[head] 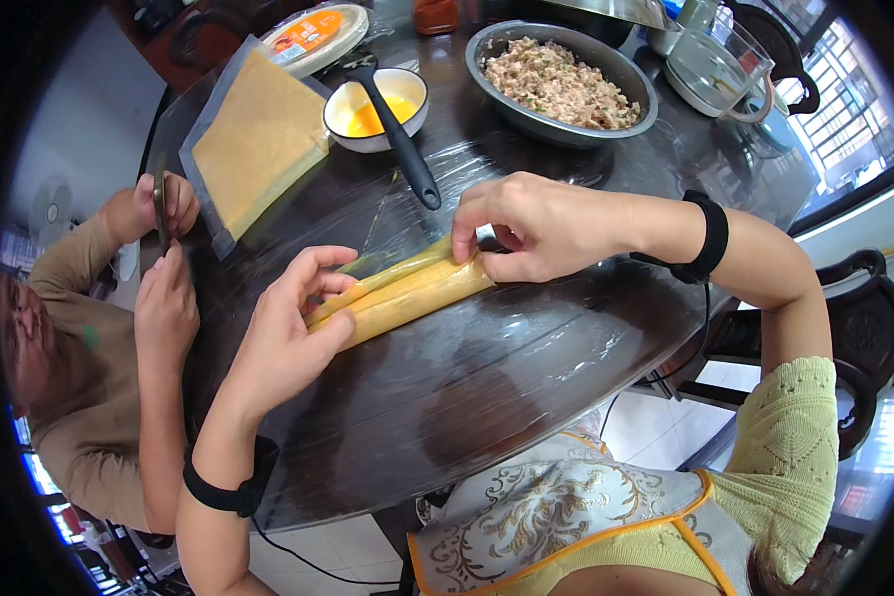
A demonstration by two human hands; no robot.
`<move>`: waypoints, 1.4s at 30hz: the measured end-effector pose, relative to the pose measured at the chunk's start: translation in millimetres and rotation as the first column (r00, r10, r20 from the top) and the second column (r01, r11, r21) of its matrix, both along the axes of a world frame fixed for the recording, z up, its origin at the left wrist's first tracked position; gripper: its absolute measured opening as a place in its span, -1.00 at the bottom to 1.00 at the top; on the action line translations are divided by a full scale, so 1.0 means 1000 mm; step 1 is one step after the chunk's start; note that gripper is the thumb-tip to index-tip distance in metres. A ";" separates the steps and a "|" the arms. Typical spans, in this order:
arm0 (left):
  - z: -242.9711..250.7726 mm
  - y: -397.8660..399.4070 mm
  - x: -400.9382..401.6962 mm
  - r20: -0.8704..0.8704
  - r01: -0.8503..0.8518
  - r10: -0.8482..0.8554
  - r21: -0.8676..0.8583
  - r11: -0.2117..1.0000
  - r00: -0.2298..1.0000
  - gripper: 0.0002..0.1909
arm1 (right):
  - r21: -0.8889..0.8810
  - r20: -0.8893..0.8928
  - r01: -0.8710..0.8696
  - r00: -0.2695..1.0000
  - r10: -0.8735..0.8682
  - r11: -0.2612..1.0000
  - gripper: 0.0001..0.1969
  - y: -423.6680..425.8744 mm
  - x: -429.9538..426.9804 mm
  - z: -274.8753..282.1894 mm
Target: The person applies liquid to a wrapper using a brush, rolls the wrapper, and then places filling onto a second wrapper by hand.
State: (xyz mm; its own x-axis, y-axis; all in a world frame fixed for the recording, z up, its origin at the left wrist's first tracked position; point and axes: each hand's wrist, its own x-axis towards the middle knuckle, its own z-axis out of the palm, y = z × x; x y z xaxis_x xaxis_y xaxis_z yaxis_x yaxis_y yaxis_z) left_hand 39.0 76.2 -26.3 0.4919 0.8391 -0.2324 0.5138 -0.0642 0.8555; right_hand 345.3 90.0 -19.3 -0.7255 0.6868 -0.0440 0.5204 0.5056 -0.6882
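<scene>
A glossy yellow roll of thin wrapper sheet (417, 307) lies slantwise on the dark tabletop (447, 402). My left hand (294, 320) grips its near-left end, thumb on top and fingers around the far side. At the other end, my right hand (525, 227) pinches the sheet's edge between thumb and fingers. A loose flap of the sheet (402, 277) runs along the roll's far side. Whatever is inside the roll is hidden. Just beyond my right hand, a black-handled utensil (398, 141) rests across a white bowl (337, 123) of beaten egg (376, 112).
A stack of square yellow sheets (261, 141) lies left, near a round labelled package (313, 37). A steel bowl (484, 97) holds minced filling (559, 82) at the back. A glass jug (715, 71) stands far right. Another person's hands (167, 290) hold a phone-like object (160, 201) at left.
</scene>
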 end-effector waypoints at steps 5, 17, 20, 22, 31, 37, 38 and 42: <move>-0.004 0.002 0.010 0.044 0.038 -0.041 0.069 0.997 0.998 -0.48 | 0.120 -0.023 -0.005 1.000 0.007 0.993 -0.84 -0.009 -0.001 -0.003; 0.007 -0.012 0.018 -0.009 0.123 -0.123 0.130 0.984 0.992 -0.36 | -0.146 0.047 0.129 0.991 -0.124 0.981 -0.47 0.003 -0.006 -0.004; 0.007 -0.014 0.020 -0.021 0.139 -0.138 0.177 0.974 0.990 -0.36 | -0.187 0.039 0.092 0.996 -0.086 0.978 -0.44 0.007 -0.009 -0.012; 0.007 -0.014 0.020 -0.027 0.151 -0.149 0.219 0.964 0.989 -0.37 | -0.145 0.019 -0.008 1.000 0.011 0.989 -0.46 0.010 -0.011 -0.012; 0.007 -0.012 0.029 0.064 0.157 -0.166 0.134 0.978 0.984 -0.26 | -0.185 0.042 -0.032 0.998 0.040 0.982 -0.48 0.016 -0.018 -0.010; 0.007 -0.012 0.029 0.005 0.190 -0.194 0.171 0.967 0.981 -0.26 | -0.020 0.006 -0.049 0.999 0.049 0.999 -0.63 0.008 -0.012 -0.006; 0.009 -0.013 0.029 -0.037 0.209 -0.206 0.191 0.959 0.978 -0.29 | -0.020 0.006 -0.049 0.999 0.049 0.999 -0.63 0.005 -0.011 -0.006; 0.007 -0.019 0.031 -0.074 0.253 -0.243 0.289 0.923 0.967 -0.31 | 0.100 -0.003 -0.041 0.999 0.042 0.994 -0.70 -0.007 -0.007 -0.005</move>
